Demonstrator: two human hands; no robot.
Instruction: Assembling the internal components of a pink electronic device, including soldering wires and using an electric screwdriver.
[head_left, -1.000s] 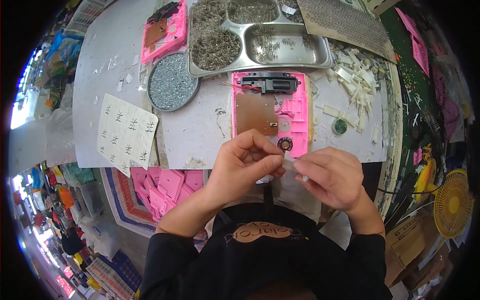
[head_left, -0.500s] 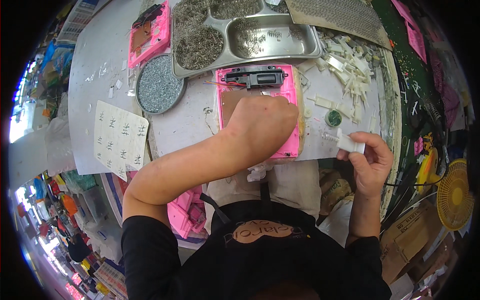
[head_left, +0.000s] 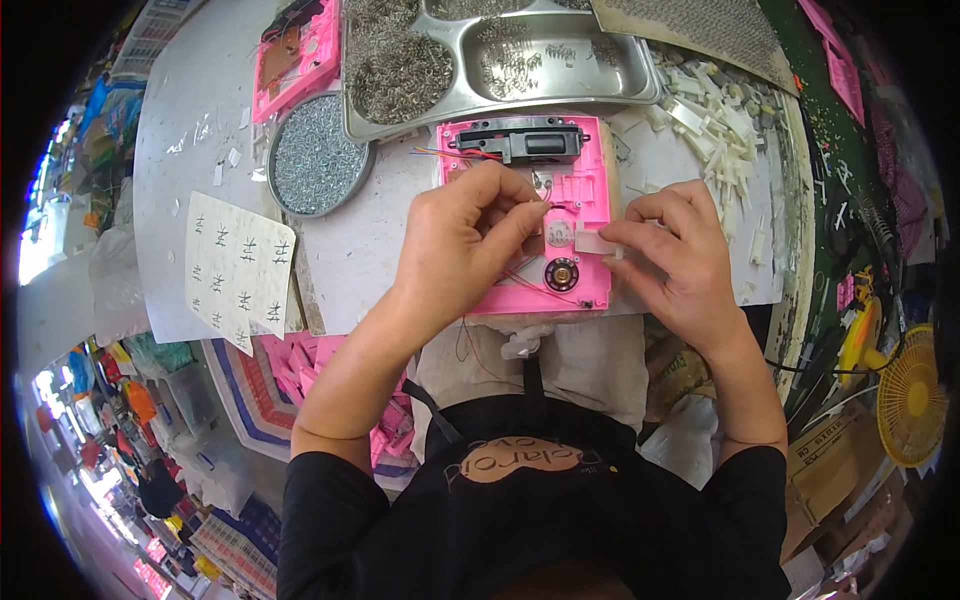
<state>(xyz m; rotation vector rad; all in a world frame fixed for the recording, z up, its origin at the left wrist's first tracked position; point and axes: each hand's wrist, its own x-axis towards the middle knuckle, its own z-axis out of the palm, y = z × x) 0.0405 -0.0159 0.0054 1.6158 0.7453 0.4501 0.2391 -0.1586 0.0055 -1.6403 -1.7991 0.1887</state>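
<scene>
A pink plastic housing lies in front of me, with a black mechanism along its far edge and a round speaker-like part near its close right corner. My right hand pinches a white plastic part at the housing's right side, between thumb and fingers. Over the middle of the housing, my left hand has thumb and forefinger pressed together beside thin dark wires. What is between those fingertips is too small to make out. The left hand covers much of the housing's left part.
Beyond the housing stands a metal tray of small springs. A round dish of tiny metal pieces is at its left, near another pink housing. White plastic parts are heaped at right. A marked sheet lies at left.
My left hand has drawn back from across the housing, uncovering the speaker-like part. My right hand has brought the white plastic part leftward and away from me, onto the housing's right side.
</scene>
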